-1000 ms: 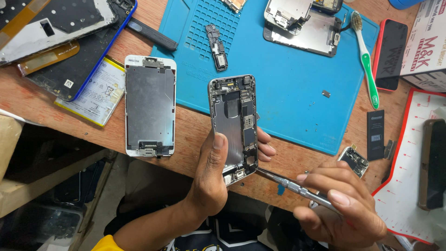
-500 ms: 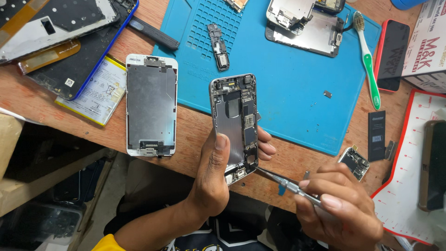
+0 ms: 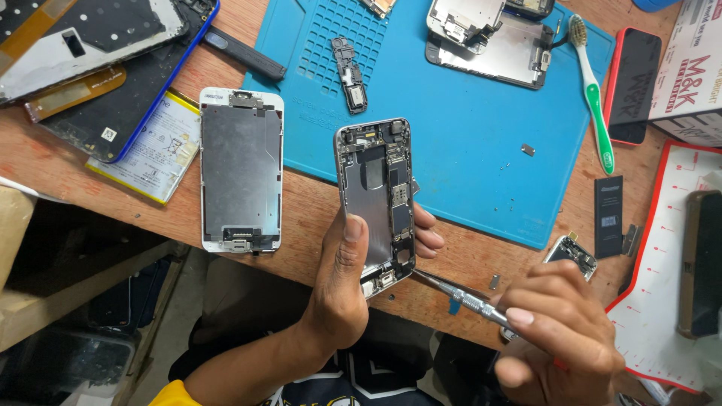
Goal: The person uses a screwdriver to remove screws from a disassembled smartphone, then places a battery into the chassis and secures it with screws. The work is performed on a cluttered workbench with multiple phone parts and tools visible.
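- Wooden counter (image 3: 301, 218) with a blue work mat (image 3: 481, 150) carries the whole repair spread, seen from above.
- Over the counter's near edge, just off the mat, the left hand (image 3: 342, 301) grips an opened phone body (image 3: 376, 203), thumb pressed on its left rim and fingers wrapped behind; the phone is held up rather than lying flat.
- Its screen is already off: the circuit board, shields and bare inner frame show, so the opening stage looks finished.
- Closed around a thin metal tool (image 3: 459, 297), seemingly a small screwdriver, the right hand (image 3: 556, 338) points its tip at the phone's lower right corner; whether the tip touches a screw is too small to tell.
- Work inside the body seems to be midway, since the board is still seated in the frame.
- Just left of the phone a detached display panel (image 3: 241, 169) lies back side up on the counter.
- On the mat sit a small loose bracket part (image 3: 350, 75) and another stripped phone assembly (image 3: 489, 41).
- Further right lie a green toothbrush (image 3: 594, 90) and a small black battery (image 3: 609, 214), both well apart from the hands.
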